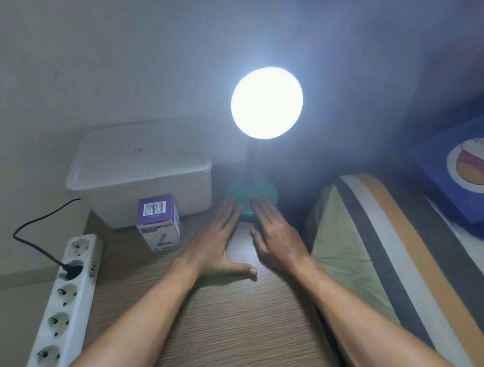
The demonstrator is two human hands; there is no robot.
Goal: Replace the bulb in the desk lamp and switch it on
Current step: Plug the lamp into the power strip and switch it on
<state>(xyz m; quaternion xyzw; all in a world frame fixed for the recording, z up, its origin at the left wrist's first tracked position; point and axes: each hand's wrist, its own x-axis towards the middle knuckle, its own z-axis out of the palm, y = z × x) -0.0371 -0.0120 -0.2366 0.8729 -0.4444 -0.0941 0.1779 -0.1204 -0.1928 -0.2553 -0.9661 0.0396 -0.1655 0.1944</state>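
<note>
The desk lamp stands at the back of the wooden table (225, 325), its round bulb (266, 102) glowing bright white above a dark stem and a teal base (251, 191). My left hand (215, 241) lies flat on the table with fingers stretched out, fingertips at the base's left edge. My right hand (277, 238) lies flat too, fingertips touching the base's right front. Both hands hold nothing. A purple bulb box (159, 223) stands upright just left of my left hand.
A white plastic tub (141, 173) sits behind the box at the back left. A white power strip (65, 300) with a black plug and cable lies along the table's left edge. A striped bed (387, 265) and a blue cartoon pillow (471, 168) are at the right.
</note>
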